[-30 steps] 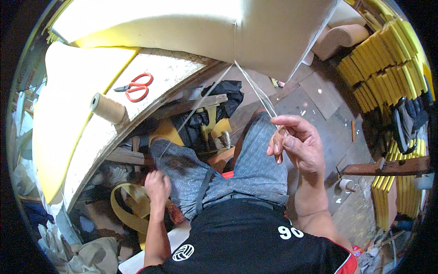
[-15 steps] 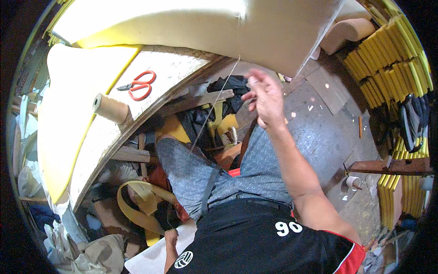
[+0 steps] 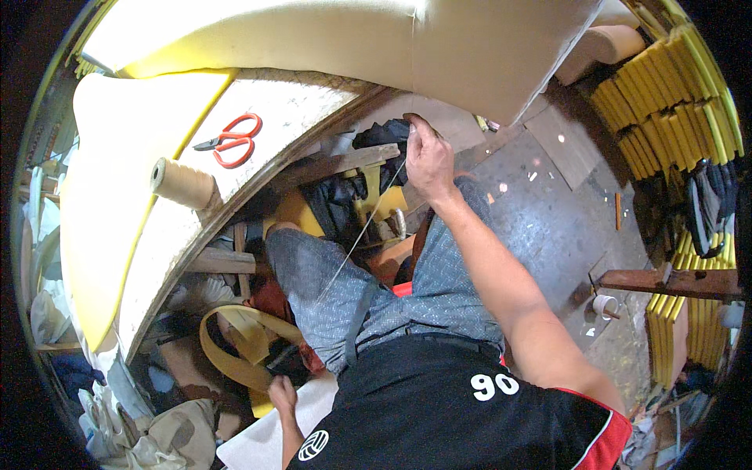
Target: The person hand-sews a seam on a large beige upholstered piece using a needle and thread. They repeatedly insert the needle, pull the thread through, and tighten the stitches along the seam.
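My right hand [image 3: 429, 160] is raised at the middle, fingers pinched on a pale thread [image 3: 366, 223]. Above the hand, the thread climbs to a beige panel [image 3: 470, 55] at the top; below it, a slack length slants down to my left thigh. Low at the left, my left hand [image 3: 283, 394] is closed beside a white sheet [image 3: 251, 442] and a looped yellow strip [image 3: 215, 352]. What its fingers hold, if anything, is hidden. Red-handled scissors [image 3: 235, 141] and a spool of tan thread [image 3: 184, 184] lie on the worktable [image 3: 270, 98].
A yellow-edged white cushion piece [image 3: 110, 196] covers the table's left part. Stacked yellow foam strips [image 3: 658, 102] line the right side, above a brown wooden bar [image 3: 666, 283]. Crumpled cloth [image 3: 176, 439] sits at lower left. Small scraps dot the grey floor [image 3: 540, 219].
My right hand has gone from spread fingers to a pinch on the thread, moving a little left. The view has shifted slightly. My left hand has risen slightly.
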### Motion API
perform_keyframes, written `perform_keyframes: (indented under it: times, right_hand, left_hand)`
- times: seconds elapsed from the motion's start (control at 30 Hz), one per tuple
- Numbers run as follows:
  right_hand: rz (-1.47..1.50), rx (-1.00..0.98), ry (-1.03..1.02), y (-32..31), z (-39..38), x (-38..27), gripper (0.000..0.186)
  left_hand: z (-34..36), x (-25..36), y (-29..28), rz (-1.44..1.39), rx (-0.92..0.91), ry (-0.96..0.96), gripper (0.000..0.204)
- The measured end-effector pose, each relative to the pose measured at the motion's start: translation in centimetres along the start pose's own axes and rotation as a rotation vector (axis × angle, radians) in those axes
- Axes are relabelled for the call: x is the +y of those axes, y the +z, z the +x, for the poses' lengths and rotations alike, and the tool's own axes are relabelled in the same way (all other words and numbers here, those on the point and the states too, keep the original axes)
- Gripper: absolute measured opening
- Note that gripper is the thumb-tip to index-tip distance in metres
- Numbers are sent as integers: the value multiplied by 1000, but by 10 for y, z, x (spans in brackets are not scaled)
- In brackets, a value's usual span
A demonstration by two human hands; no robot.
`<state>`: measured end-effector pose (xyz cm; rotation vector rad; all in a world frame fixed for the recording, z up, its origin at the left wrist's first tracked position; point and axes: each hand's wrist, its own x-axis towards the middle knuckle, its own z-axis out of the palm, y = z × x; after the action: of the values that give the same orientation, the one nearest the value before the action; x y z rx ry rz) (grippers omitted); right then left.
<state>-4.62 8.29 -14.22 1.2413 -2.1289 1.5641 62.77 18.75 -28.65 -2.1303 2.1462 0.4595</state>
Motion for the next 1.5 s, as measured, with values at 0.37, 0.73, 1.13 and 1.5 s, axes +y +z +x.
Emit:
perform_keyframes:
  times: [0.37,0.73,1.13,1.5]
  right_hand:
    - [-100,-189,165,-77,8,-49,40]
    - [313,-677,60,-170,-53,-158,34]
    - [143,-228,-137,-142,-20,-124,13]
    - [-166,-216,-364,-116,46,-90,14]
  left_hand:
    - [25,338,-297,-129,153,1140,11]
    - [42,465,-254,-603,44,1572,13]
    - [65,528,-172,-1352,-391,1041,20]
    - [103,600,-153,-1696,-323,916,28]
